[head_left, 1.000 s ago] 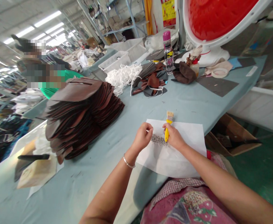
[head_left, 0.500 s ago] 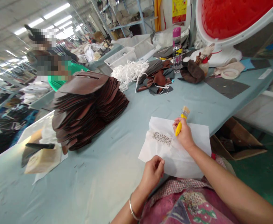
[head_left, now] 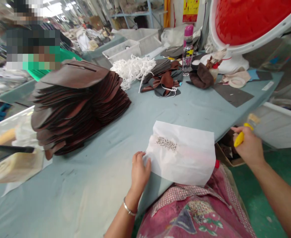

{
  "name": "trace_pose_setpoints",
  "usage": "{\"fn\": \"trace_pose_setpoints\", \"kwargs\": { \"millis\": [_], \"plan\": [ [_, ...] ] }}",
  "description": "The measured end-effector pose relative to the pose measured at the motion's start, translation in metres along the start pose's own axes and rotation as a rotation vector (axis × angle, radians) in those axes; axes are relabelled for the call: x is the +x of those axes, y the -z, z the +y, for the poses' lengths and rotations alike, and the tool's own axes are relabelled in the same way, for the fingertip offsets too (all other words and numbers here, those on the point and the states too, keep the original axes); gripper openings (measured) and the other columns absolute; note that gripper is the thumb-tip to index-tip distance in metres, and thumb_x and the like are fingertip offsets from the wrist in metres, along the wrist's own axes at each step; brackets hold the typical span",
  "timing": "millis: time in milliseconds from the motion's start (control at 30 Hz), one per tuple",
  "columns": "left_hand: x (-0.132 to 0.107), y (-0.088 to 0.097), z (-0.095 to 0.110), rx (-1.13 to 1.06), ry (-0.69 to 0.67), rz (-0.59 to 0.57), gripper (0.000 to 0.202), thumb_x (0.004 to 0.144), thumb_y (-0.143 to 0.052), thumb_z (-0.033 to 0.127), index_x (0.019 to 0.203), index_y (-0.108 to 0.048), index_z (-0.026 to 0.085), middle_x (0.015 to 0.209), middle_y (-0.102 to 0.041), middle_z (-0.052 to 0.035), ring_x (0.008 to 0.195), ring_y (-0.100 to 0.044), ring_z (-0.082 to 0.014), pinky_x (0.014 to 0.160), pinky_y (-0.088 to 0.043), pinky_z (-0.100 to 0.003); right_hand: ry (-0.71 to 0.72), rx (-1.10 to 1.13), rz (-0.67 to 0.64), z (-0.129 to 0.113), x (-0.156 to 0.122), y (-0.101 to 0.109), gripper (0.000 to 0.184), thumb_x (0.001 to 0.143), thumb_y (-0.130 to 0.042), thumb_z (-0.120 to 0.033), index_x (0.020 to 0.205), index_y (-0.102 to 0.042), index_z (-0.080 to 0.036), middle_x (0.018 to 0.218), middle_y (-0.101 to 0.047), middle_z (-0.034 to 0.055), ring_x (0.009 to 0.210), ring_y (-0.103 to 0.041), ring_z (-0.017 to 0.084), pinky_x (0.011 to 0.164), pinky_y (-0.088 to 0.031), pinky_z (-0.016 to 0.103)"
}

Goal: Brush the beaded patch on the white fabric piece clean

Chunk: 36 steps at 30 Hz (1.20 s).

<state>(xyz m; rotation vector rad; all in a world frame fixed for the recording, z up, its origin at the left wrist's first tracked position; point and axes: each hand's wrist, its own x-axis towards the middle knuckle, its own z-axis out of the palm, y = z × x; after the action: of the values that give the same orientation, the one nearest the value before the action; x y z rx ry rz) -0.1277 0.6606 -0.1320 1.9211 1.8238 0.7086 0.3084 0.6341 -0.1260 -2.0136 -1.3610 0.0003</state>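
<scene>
A white sheet of paper [head_left: 195, 145] with a cluster of small dark marks lies at the table's front edge, its lower end reaching over my lap. My left hand [head_left: 140, 172] rests palm down at the sheet's left edge, fingers and thumb apart. Off to the right, past the table edge, my right hand [head_left: 251, 147] is closed around the yellow handle of a paintbrush [head_left: 240, 138]. Its pale bristles point up and away from me. The brush is apart from the paper.
A tall stack of brown leather pieces [head_left: 78, 109] stands left on the blue-grey table [head_left: 90, 185]. Behind are white strips [head_left: 132, 71], a pink-capped bottle [head_left: 188, 53] and a red fan [head_left: 249, 19]. A cardboard box [head_left: 231, 155] sits below the right edge. Another person [head_left: 43, 59] is at far left.
My right hand has carried the paintbrush right, off the paper and past the table edge. My left hand has loosened from its curl and shifted left to the paper's edge. The view has moved.
</scene>
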Motion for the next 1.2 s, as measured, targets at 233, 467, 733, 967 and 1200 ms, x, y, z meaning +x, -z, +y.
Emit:
{"fn": "trace_pose_setpoints", "kwargs": {
  "millis": [233,467,733,967,1200],
  "plan": [
    [0.022,-0.003,0.009,0.248,0.041,-0.121,0.031,0.092,-0.055,0.028,0.122,-0.057,0.019,0.114,-0.065,-0.0122,0.104,-0.065,-0.0252,0.095,-0.048,-0.039,0.205,0.003,-0.079,-0.021,-0.032,-0.034,0.028,0.098,-0.049,-0.047,0.104,-0.060,-0.021,0.093,-0.073,0.0091,0.084,-0.067,0.027,0.077,-0.049,0.037],
    [0.028,0.002,-0.001,0.234,0.199,-0.192,0.015,0.090,-0.055,0.035,0.088,-0.059,0.020,0.082,-0.067,-0.0073,0.075,-0.062,-0.0236,0.068,-0.040,-0.032,0.015,-0.566,-0.054,0.055,-0.002,0.008,0.052,0.094,-0.045,-0.064,0.108,-0.059,-0.016,0.071,-0.065,0.0135,0.062,-0.061,0.031,0.055,-0.035,0.038],
    [0.050,0.007,0.018,-1.129,0.654,-0.164,0.020,0.077,-0.073,0.030,0.077,-0.060,0.015,0.064,-0.062,0.0000,0.051,-0.055,-0.0120,0.046,-0.042,-0.022,0.505,0.064,-0.280,-0.092,-0.076,-0.023,0.039,0.093,-0.058,-0.038,0.126,-0.049,-0.021,0.113,-0.070,0.0128,0.098,-0.069,0.027,0.085,-0.056,0.040],
    [0.058,0.012,0.052,-1.467,0.871,0.017,0.006,0.091,-0.058,0.012,0.087,-0.062,0.010,0.072,-0.070,-0.0057,0.056,-0.066,-0.0137,0.051,-0.059,-0.024,0.794,-0.006,-0.177,-0.185,-0.124,-0.065,0.027,0.079,-0.059,-0.016,0.105,-0.052,-0.020,0.088,-0.072,0.0118,0.087,-0.069,0.033,0.082,-0.057,0.044],
    [0.005,-0.028,0.040,-1.422,0.837,-0.144,0.024,0.096,-0.057,0.034,0.084,-0.062,0.013,0.088,-0.075,-0.0166,0.078,-0.076,-0.0241,0.064,-0.060,-0.030,0.501,0.233,-0.251,-0.191,-0.070,-0.067,0.034,0.078,-0.035,0.002,0.098,-0.045,-0.024,0.065,-0.061,-0.0006,0.059,-0.063,0.021,0.055,-0.042,0.030]
  ]
}}
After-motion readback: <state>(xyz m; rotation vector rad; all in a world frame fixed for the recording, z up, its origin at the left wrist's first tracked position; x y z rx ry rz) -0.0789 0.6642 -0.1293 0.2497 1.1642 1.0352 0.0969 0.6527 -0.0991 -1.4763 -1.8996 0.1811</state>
